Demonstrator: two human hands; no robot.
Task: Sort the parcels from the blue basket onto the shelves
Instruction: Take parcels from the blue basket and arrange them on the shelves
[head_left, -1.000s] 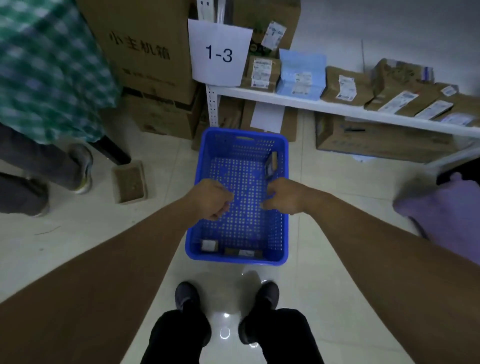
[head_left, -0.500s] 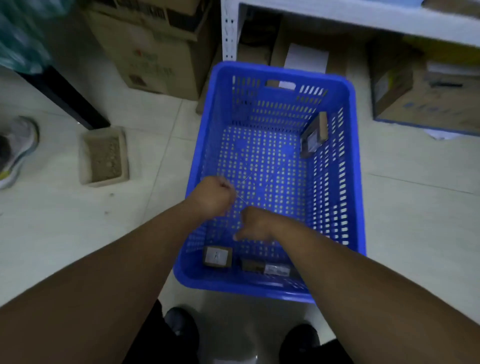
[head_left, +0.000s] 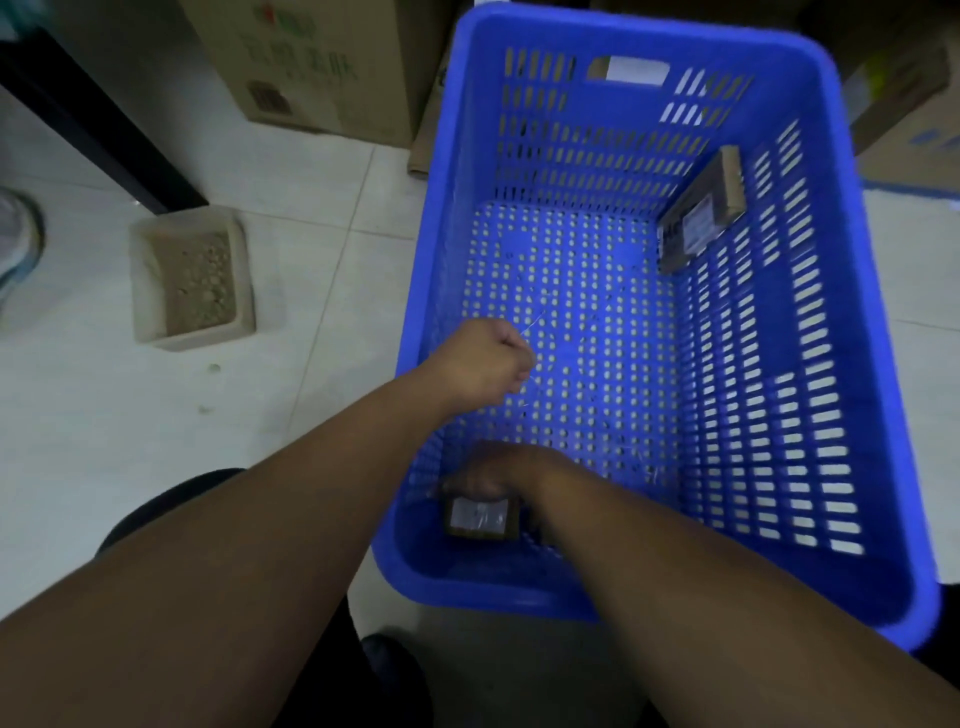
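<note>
The blue basket (head_left: 883, 467) stands on the floor right below me. A small brown parcel with a white label (head_left: 478, 517) lies in its near left corner. My right hand (head_left: 493, 475) reaches down onto that parcel's far edge, fingers curled over it. My left hand (head_left: 488, 364) hovers as a fist above the basket's left side, with a thin pale strand beside it. A second brown parcel (head_left: 701, 223) leans upright against the basket's right wall near the far corner. My right forearm hides the basket floor to the right of the small parcel.
Cardboard boxes (head_left: 311, 62) stand behind the basket, and another box (head_left: 909, 130) is at the right. A small beige tray of grit (head_left: 192, 280) sits on the tiled floor to the left, near a dark slanted leg (head_left: 104, 119). Someone's shoe (head_left: 15, 234) shows at the left edge.
I have bent down much closer to the basket. My right hand dropped from above the basket floor to the small parcel in the near left corner. The left hand stayed a fist.
</note>
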